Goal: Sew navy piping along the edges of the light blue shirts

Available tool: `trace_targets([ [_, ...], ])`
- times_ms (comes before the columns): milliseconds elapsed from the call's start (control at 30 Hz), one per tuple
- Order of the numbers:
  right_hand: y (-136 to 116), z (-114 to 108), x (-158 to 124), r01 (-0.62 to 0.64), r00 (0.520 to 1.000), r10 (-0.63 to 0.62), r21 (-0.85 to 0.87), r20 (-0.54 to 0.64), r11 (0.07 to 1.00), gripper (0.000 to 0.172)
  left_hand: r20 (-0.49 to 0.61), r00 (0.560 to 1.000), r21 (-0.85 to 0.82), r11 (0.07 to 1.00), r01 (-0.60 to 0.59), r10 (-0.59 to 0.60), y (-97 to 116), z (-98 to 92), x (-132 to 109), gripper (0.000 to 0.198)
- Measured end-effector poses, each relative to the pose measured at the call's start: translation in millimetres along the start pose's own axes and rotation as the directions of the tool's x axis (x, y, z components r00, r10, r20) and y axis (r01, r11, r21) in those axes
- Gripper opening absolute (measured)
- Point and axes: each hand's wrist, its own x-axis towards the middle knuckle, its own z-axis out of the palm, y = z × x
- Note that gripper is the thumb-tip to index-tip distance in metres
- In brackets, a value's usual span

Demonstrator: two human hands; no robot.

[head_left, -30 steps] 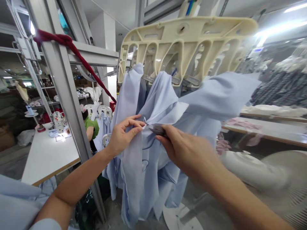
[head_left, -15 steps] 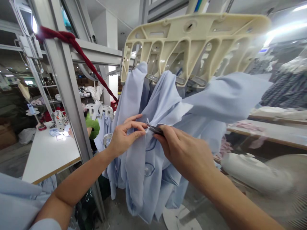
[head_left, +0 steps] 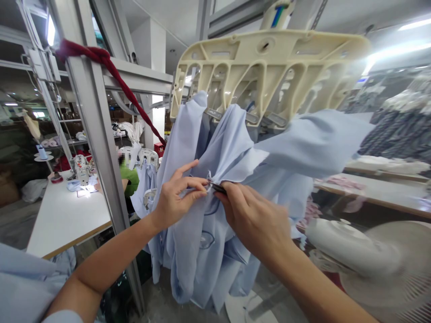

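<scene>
Light blue garment pieces (head_left: 198, 233) hang in folds from a cream plastic hanger clamp (head_left: 269, 54). With thumb and fingertips, my left hand (head_left: 178, 193) pinches a small bit of the light blue fabric, where a whitish thread end or edge sticks up. My right hand (head_left: 256, 211) is closed around small dark thread snips (head_left: 217, 187), most of them hidden in the fingers. Their tips point left and meet the fabric right beside my left fingertips. Whether the blades are apart cannot be made out.
A metal post (head_left: 90, 112) with a red cloth tie (head_left: 124, 85) stands at left. Behind it are a white sewing table (head_left: 67, 215) and a person in green (head_left: 131, 181). A fan (head_left: 393, 264) is at lower right, near another worktable (head_left: 380, 190).
The hanger and cloth sit slightly lower in view. Both hands stay together at the same spot on the fabric, the snips' tips now closer against my left fingertips.
</scene>
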Motion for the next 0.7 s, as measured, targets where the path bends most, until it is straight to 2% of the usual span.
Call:
trace_targets([
  [167,-0.8,3.6,0.1,-0.031,0.999,0.032,0.049,-0.011,0.998,0.014,0.061,0.993,-0.084,0.991,0.103,-0.098,1.6,-1.4,-1.4,0.007],
  [267,1.5,0.6,-0.2,-0.069,0.994,0.077,0.114,-0.071,0.991,0.016,0.119,0.981,-0.201,0.963,0.177,-0.156,-3.2,-2.2,-1.0,0.010],
  [333,3.8,-4.5,-1.2,-0.169,0.977,0.197,0.268,-0.082,0.948,0.017,0.157,0.968,-0.290,0.927,0.237,-0.198,-7.8,-3.9,0.1,0.013],
  [367,5.0,-7.2,-2.7,-0.244,0.957,0.285,0.376,-0.056,0.894,0.016,0.176,0.962,-0.314,0.915,0.255,-0.208,-9.5,-5.1,0.5,0.015],
  [433,6.8,-10.6,-10.1,-0.402,0.873,0.488,0.606,0.027,0.686,0.014,0.197,0.961,-0.274,0.931,0.243,-0.193,-10.0,-7.8,-1.2,0.015],
  [467,6.9,-10.3,-17.1,-0.449,0.817,0.573,0.690,0.061,0.567,0.015,0.176,0.970,-0.190,0.961,0.202,-0.169,-8.7,-8.5,-4.3,0.013],
  [533,3.7,-4.6,-40.0,-0.469,0.697,0.712,0.807,0.088,0.359,0.022,0.071,0.996,0.104,0.994,0.037,-0.044,-3.6,-6.4,-16.7,0.001],
  [567,-0.6,0.7,-56.4,-0.470,0.634,0.766,0.838,0.101,0.279,0.029,0.041,0.996,0.265,0.960,-0.084,0.076,-0.9,-3.2,-26.3,0.008],
  [600,-7.4,7.2,-75.8,-0.481,0.573,0.810,0.851,0.123,0.211,0.038,0.058,0.976,0.379,0.900,-0.214,0.208,1.0,1.6,-37.7,0.016],
  [633,-16.6,14.7,-97.6,-0.509,0.503,0.849,0.850,0.165,0.137,0.044,0.117,0.941,0.419,0.844,-0.336,0.317,1.7,7.9,-50.1,0.021],
  [700,-40.4,31.5,-145.8,-0.589,0.314,0.902,0.806,0.295,-0.058,0.040,0.275,0.869,0.290,0.827,-0.482,0.411,-1.8,26.6,-74.4,0.025],
])
